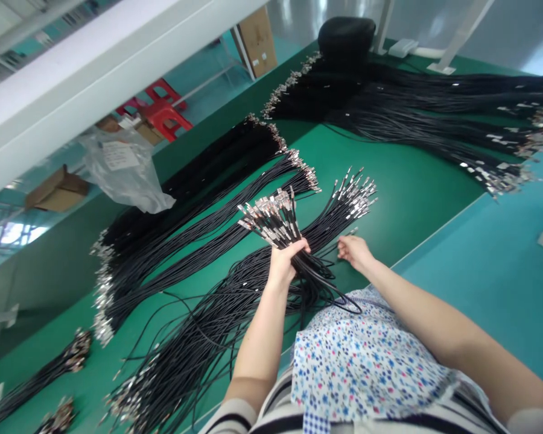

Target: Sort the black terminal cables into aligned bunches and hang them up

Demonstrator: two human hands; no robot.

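My left hand [286, 263] is closed around a bundle of black cables [278, 226], whose silvery connector ends fan out above the thumb. The lower part of that bundle bends down in loops toward the apron. To its right, my right hand [355, 251] has its fingers pinched together on what looks like a single black cable, with a small metal end showing just above the fingers. Beneath both hands lies a long loose pile of black cables [217, 307], with connector ends [361, 196] spread at its upper right.
Several sorted cable bundles [181, 241] lie farther back on the green table [416, 187]. More cables [389, 108] stretch across the upper right, near a dark rounded object [346, 37]. A plastic bag [122, 166] hangs at the table's far edge. Smaller bundles [40, 377] lie lower left.
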